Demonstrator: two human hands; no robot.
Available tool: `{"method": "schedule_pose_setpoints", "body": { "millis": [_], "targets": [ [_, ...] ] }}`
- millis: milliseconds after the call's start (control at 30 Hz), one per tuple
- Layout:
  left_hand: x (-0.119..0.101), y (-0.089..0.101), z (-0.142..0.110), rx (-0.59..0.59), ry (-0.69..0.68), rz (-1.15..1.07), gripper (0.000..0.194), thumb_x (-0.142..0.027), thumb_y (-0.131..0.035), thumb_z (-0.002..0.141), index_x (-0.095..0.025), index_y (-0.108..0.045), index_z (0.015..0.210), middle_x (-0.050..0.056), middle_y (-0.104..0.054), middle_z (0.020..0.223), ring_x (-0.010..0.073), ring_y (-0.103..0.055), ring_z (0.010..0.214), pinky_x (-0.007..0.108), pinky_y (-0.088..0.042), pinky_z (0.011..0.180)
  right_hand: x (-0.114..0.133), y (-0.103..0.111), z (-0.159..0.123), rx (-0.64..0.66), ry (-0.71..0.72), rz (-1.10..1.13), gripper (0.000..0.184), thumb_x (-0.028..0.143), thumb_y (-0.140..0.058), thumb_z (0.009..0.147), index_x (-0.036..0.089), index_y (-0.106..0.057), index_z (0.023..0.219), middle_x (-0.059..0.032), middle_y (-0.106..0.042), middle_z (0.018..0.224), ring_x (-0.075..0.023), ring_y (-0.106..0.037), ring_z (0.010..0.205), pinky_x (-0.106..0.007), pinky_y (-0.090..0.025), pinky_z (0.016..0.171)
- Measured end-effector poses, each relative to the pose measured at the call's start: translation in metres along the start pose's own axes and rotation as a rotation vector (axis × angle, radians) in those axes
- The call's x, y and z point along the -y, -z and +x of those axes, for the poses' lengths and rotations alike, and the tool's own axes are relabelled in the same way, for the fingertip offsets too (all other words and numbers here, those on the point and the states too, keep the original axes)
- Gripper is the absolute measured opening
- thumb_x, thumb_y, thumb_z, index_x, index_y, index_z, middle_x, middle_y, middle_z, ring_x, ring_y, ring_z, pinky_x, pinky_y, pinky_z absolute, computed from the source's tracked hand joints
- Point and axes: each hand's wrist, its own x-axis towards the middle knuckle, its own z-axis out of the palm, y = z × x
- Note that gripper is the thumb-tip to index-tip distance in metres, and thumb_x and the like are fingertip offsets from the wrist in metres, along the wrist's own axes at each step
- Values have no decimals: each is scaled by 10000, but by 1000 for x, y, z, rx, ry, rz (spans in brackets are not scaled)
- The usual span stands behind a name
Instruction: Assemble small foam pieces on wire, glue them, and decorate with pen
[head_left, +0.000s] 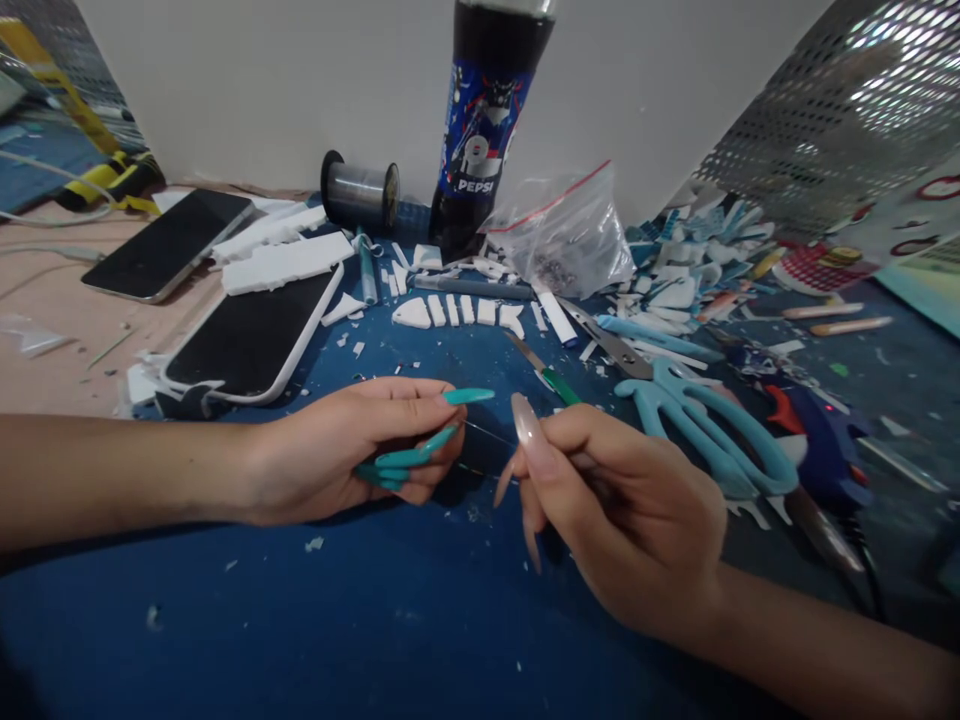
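Note:
My left hand [375, 435], with long teal nails, is closed in a pinch at the middle of the table. Facing it, my right hand [607, 500], with long pale pink nails, pinches too. A thin wire-like strand [489, 432] runs between the fingertips of both hands. Whether it is wire or line I cannot tell. Beyond the hands lie white fish-shaped pieces [457, 312], set in a row as head, body slices and tail. A green-handled knife [556, 383] lies just behind my right hand.
Light-blue scissors [697, 420] and a blue glue gun [829, 440] lie at right. A Pepsi bottle [484, 130], a spool [360, 195] and a zip bag [566, 235] stand at the back. Two phones [251, 335] and white foam strips [285, 265] are at left; offcuts [690, 260] pile up back right.

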Motion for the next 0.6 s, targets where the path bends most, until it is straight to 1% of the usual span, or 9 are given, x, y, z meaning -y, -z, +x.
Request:
{"method": "schedule_pose_setpoints", "body": {
  "millis": [233, 400, 600],
  "targets": [
    [-1, -1, -2, 13, -10, 21, 236, -309, -534, 899, -134, -522, 741, -27, -441, 601, 55, -367, 525, 145, -366, 500, 0, -3, -1, 29, -54, -22, 234, 179, -472, 922, 171, -555, 704, 57, -543, 410, -35, -513, 297, -116, -384, 321],
    [-1, -2, -2, 14, -14, 22, 225, -292, -514, 909, -135, -520, 747, -31, -432, 588, 51, -351, 508, 135, -363, 487, 0, -2, -1, 33, -48, -11, 225, 181, -470, 923, 172, -551, 713, 63, -540, 428, -35, -520, 304, -114, -401, 333],
    [0, -1, 0, 21, -7, 25, 219, -309, -538, 898, -139, -530, 761, -31, -429, 598, 56, -350, 521, 140, -363, 494, -1, -2, -1, 39, -49, -5, 223, 176, -470, 925, 177, -546, 716, 69, -541, 430, -34, -523, 308, -109, -391, 331]
  ]
}}
